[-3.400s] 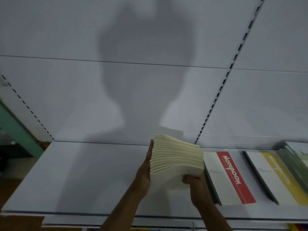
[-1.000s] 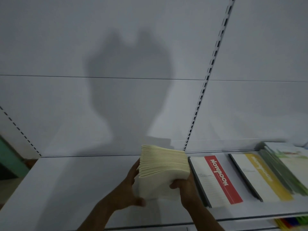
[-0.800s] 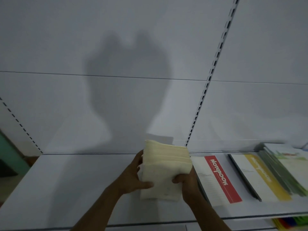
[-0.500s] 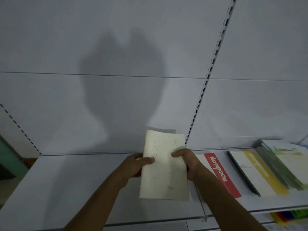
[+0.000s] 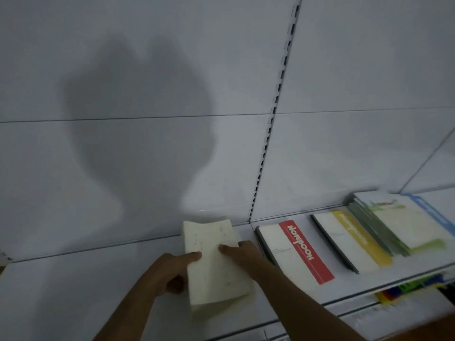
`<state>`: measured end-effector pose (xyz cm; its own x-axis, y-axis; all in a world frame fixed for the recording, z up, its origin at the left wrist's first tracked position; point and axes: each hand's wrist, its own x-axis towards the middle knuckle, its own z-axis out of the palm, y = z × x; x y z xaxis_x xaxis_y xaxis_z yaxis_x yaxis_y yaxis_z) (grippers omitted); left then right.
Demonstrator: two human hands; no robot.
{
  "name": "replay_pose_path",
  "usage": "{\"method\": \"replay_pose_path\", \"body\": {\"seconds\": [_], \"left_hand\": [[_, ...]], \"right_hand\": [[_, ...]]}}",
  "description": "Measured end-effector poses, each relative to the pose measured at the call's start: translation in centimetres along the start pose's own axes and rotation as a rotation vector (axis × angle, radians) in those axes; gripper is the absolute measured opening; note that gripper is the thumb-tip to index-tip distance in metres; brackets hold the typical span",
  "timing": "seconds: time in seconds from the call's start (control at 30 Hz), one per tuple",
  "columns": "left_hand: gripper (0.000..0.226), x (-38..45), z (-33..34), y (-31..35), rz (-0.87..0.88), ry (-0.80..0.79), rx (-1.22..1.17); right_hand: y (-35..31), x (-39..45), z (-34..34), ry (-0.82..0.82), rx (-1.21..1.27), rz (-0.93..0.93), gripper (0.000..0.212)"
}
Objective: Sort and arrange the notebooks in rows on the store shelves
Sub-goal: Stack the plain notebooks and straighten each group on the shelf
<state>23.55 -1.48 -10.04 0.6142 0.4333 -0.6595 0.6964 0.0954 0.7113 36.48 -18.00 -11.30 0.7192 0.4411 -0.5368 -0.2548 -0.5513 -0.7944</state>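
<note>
A thick stack of cream notebooks point(image 5: 216, 271) lies flat on the white shelf point(image 5: 73, 291), its long side running away from me. My left hand point(image 5: 172, 271) holds its left side, thumb laid on the top cover and fingers curled against the edge. My right hand point(image 5: 243, 254) holds the right side with the thumb on top; its fingers are hidden behind the stack. To the right, a red-banded notebook pile point(image 5: 295, 252) lies in the same row, close beside my right hand.
Further right lie a yellow-banded notebook pile point(image 5: 352, 239) and a green-covered pile point(image 5: 403, 227) with a blue-edged one point(image 5: 433, 215) behind. A slotted upright point(image 5: 278, 94) divides the back panel. Coloured items point(image 5: 406, 289) show on the shelf below.
The cream stack went from standing on edge, page edges toward me, to lying flat on the shelf with its cover up. Both hands moved with it and stayed on its sides.
</note>
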Motion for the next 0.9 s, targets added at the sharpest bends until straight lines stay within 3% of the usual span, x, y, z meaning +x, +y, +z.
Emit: {"method": "replay_pose_path", "body": {"seconds": [0.17,0.27,0.33,0.4,0.47,0.6,0.7,0.8,0.9], "left_hand": [[0.062,0.6,-0.1,1.9,0.003,0.076,0.235],[0.104,-0.1,0.8,3.0,0.009,0.215,0.401],[0.115,-0.5,1.9,4.2,0.085,0.387,0.533],[0.097,-1.5,4.8,6.3,0.174,0.593,0.56],[0.07,-3.0,9.6,9.1,0.293,0.695,0.531],[0.031,-3.6,21.3,13.3,0.48,0.517,0.422],[0.015,-2.5,29.5,14.6,0.445,0.304,0.305],[0.037,-0.8,36.5,14.8,0.338,0.145,0.274],[0.064,0.9,41.0,14.3,0.206,0.083,0.306]], "right_hand": [[-0.1,-0.9,0.1,0.051,-0.283,-0.102,0.068],[-0.8,-1.3,-2.0,0.12,-0.241,-0.213,0.058],[-1.6,-1.4,-5.2,0.155,-0.123,-0.265,0.045],[-1.8,-1.4,-9.5,0.185,0.031,-0.308,0.032],[-0.7,-1.0,-14.3,0.255,0.129,-0.326,0.019],[3.3,1.0,-23.6,0.448,0.02,-0.319,0.022],[7.1,3.2,-29.9,0.547,-0.226,-0.24,0.039],[10.3,4.7,-33.8,0.504,-0.399,-0.133,0.055],[12.3,5.4,-34.9,0.44,-0.357,-0.06,0.063]]}}
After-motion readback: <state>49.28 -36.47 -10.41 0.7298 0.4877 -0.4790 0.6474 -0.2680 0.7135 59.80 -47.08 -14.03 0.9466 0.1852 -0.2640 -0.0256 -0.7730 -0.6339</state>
